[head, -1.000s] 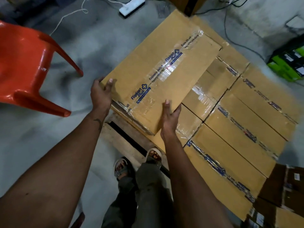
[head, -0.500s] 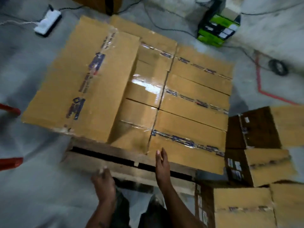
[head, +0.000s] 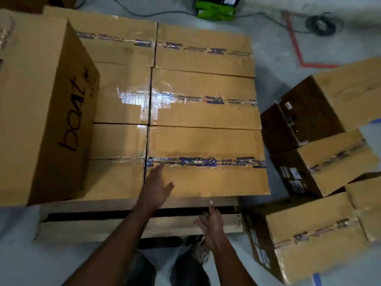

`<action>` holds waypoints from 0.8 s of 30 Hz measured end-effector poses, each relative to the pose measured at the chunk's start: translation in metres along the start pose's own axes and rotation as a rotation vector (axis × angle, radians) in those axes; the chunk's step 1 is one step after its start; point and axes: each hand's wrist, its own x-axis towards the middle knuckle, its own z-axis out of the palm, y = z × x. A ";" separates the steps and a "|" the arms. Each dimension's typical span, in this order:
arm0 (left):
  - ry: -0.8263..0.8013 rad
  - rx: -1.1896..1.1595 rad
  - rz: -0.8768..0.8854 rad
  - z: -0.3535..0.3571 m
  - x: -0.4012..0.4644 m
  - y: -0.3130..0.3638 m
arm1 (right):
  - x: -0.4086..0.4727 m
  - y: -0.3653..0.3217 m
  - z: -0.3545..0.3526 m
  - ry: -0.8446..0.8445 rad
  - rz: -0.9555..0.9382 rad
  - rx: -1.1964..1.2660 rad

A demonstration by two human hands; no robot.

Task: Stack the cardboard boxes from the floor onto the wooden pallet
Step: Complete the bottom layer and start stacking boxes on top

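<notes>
Grey concrete floor [head: 274, 65] carries your wooden pallet [head: 115, 225], topped by six flat cardboard boxes [head: 206, 178] plus one taller box [head: 39, 112] at left; four boxes [head: 321, 242] wait on the floor at right. Your left hand [head: 156, 188] and right hand [head: 212, 221] hover open, holding nothing

Handwritten black lettering reading "boat" runs up the side of the tall cardboard box [head: 47, 112] at the left of the pallet. Blue printed packing tape [head: 206, 162] crosses the flat boxes' tops; its logo seems to read "Flipkart", though blur hides the smaller words. White labels [head: 292, 176] on the floor boxes are illegible.
</notes>
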 end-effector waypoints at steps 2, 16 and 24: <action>-0.130 0.292 -0.020 0.003 0.031 -0.011 | 0.023 -0.007 0.011 -0.026 0.078 0.108; -0.132 0.808 0.090 0.012 0.035 -0.070 | 0.071 0.002 0.054 0.021 0.012 0.156; -0.112 0.800 0.094 0.017 0.036 -0.072 | 0.051 -0.004 0.028 -0.160 0.012 -0.164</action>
